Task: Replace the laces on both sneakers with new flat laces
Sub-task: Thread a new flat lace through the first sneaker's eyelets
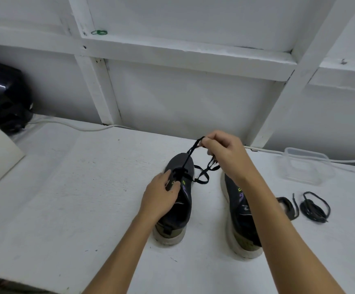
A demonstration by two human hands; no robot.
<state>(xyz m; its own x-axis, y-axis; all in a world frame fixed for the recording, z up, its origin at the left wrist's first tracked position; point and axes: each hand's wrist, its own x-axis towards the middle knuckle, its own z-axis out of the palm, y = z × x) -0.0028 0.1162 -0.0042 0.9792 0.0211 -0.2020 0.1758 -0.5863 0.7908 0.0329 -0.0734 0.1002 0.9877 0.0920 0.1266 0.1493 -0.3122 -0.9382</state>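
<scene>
Just the one head-worn cam here, looking forward and down at the white table (66,187) from close above, facing the white wall (193,98) behind that table.

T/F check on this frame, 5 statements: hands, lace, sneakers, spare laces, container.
1. The right hand pinches a black lace above the left sneaker. True.
2. The left hand rests flat on the table, away from both sneakers. False: it holds the left sneaker at the eyelets.
3. Two loose black lace bundles lie right of the right sneaker. True.
4. The clear plastic container stands between the two sneakers. False: it stands right of both, near the wall.
5. The lace in hand is fully pulled out of the sneaker. False: it still runs into the front eyelets.
</scene>
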